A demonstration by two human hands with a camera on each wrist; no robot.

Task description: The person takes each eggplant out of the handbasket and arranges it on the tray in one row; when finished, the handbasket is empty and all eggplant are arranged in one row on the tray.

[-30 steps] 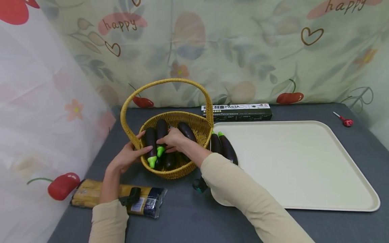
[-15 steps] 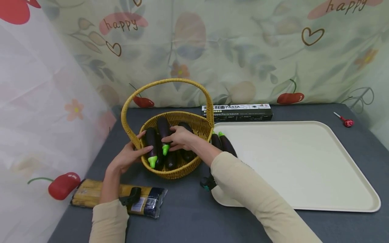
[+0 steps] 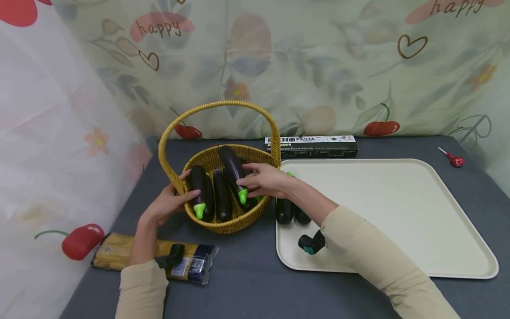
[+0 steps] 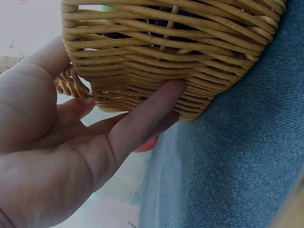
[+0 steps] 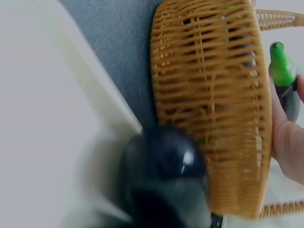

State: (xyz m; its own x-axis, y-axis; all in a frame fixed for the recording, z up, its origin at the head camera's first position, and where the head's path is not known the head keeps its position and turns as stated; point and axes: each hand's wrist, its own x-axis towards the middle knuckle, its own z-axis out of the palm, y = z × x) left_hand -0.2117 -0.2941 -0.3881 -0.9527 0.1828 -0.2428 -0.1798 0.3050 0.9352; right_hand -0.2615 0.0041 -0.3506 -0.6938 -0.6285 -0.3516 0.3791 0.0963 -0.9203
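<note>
My right hand (image 3: pixel 267 179) holds an eggplant (image 3: pixel 231 163) by its green-capped end, over the right side of a wicker basket (image 3: pixel 227 227). The far end of this eggplant leans toward the basket's back rim. Its green cap (image 5: pixel 283 66) shows beside the fingers in the right wrist view. My left hand (image 3: pixel 169 204) grips the basket's left rim, thumb over the inside and fingers around the outer wall. Under that thumb lies another eggplant (image 3: pixel 197 184), with more beside it, including a dark one (image 3: pixel 222 197) in the middle. Others under my right hand are partly hidden.
A white tray (image 3: pixel 390 221) lies to the right, with two eggplants (image 3: pixel 284 212) at its left end, partly behind my right arm. A pasta box (image 3: pixel 314 147) stands at the back. A pasta packet (image 3: pixel 195 266) lies under my left forearm, a lollipop (image 3: pixel 457 161) far right.
My right hand has moved right with the eggplant, from the basket's middle to its right side, uncovering the eggplant in the middle. My left hand has stayed on the rim.
</note>
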